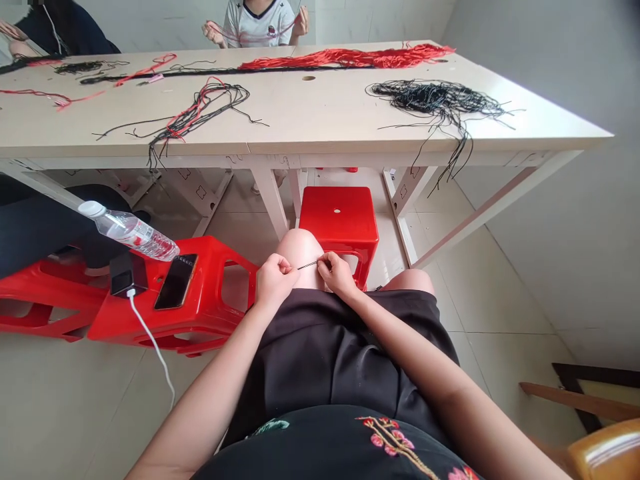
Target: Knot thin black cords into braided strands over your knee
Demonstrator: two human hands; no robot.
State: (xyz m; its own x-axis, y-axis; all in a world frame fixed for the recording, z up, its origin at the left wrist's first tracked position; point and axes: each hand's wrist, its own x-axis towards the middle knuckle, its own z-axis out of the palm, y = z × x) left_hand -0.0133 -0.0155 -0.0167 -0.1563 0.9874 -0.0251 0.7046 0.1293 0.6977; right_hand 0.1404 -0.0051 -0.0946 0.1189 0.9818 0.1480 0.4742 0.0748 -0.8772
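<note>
A short length of black cord [307, 265] is stretched between my two hands, over my knee. My left hand [275, 279] pinches one end of it between thumb and finger. At the other end, the fingers of my right hand [337, 272] are closed on the cord. The rest of the cord is hidden in my hands. On the table beyond lie a loose bundle of black and red cords [200, 110] and a tangled heap of black cord [435, 100], some strands hanging over the edge.
The pale table [310, 127] spans the view ahead, with red cord [350, 57] at its back. A red stool [340, 213] stands beneath it. At left, another stool [210, 273] bears a water bottle [135, 233], phone [176, 281] and charger [127, 273]. Two people sit across and left.
</note>
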